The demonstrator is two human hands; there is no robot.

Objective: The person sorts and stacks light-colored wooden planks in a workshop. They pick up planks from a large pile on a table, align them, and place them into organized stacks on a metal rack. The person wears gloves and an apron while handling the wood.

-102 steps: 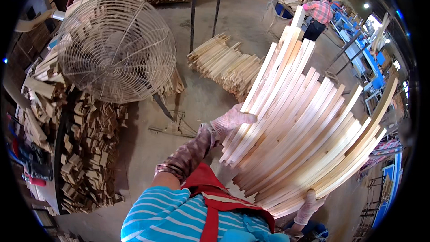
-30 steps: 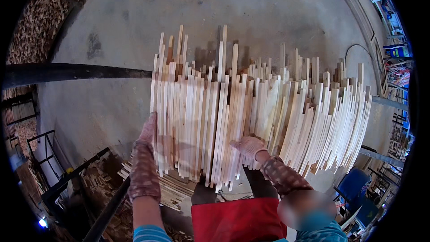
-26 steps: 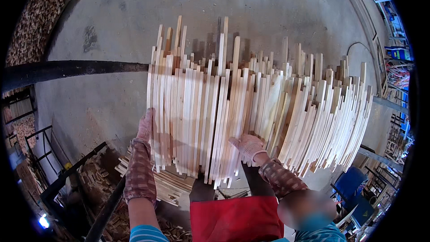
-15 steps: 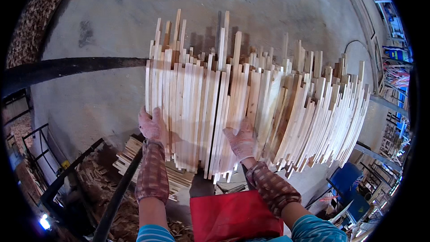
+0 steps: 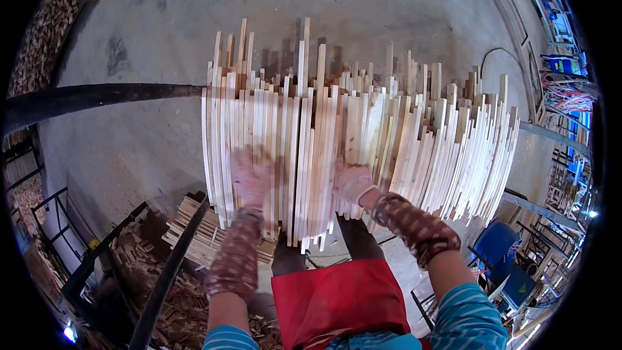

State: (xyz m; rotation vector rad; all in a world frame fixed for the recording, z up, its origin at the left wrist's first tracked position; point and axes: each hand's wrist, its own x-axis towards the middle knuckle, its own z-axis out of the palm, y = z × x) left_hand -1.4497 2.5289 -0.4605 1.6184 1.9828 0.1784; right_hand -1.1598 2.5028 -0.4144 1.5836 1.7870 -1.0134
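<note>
Dozens of slim, square-edged wooden sticks [image 5: 361, 133] are lying side by side in front of your smooth red apron [image 5: 337, 298], their pale ends jutting unevenly. Your knit-gloved left hand [image 5: 251, 180] is blurring over them, hiding its grip. Your gloved right hand [image 5: 354, 181] is touching sticks near the middle, fingers partly curling; whether it is gripping isn't showing. Compared with half a second ago, your left hand is sitting farther in from the pile's left edge.

The grey floor [image 5: 363, 0] is spreading across the upper frame, showing a dark stain [image 5: 116, 55] at upper left. Pale wooden strips [image 5: 363, 133] are lying across the centre, hiding whatever is directly beneath. Wood scraps [image 5: 184, 308] are littering the lower left.
</note>
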